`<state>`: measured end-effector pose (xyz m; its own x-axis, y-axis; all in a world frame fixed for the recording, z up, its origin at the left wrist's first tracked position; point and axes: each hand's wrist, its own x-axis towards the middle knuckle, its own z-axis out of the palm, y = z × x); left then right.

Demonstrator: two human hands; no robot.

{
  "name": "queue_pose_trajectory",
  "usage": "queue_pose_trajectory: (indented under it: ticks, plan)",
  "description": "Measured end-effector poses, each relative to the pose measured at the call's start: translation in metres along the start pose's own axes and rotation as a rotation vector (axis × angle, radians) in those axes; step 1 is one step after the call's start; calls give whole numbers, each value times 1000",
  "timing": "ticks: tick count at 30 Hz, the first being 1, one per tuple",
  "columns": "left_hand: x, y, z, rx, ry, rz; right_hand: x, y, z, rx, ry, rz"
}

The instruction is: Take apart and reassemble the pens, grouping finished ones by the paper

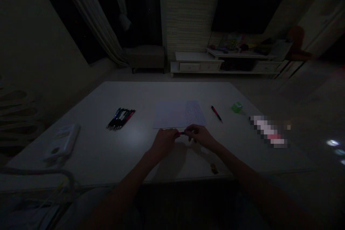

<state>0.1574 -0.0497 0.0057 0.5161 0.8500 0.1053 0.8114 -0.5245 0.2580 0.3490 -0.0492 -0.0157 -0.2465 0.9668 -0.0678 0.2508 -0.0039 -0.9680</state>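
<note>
Just in front of the paper's near edge, my left hand [165, 140] and my right hand [199, 136] meet over the white table. Between their fingertips runs a red and black pen [182, 133], gripped by the left at one end and by the right at the other. Its ends are hidden by the fingers. Beyond the hands lies white paper [169, 114], its right part [195, 113] covered in handwriting. Another red and black pen [216, 114] rests right of the paper. A row of several pens [121, 118] lies side by side to the left.
A small green object [237, 107] stands near the table's right edge, by a pixelated item [268, 132]. A small brown thing [214, 168] lies near the front edge. On the left sits a white box-like device [63, 142] with a cable. The room is dim.
</note>
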Motion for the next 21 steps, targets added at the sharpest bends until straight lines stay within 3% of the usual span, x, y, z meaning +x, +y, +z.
queue_pose_trajectory:
  ticks: [4,21]
  plan:
    - [0,0,1,-1,8,14,0,0,0,10,-53,5]
    - [-1,0,2,3,7,49,-1,-2,0,1,-34,-25]
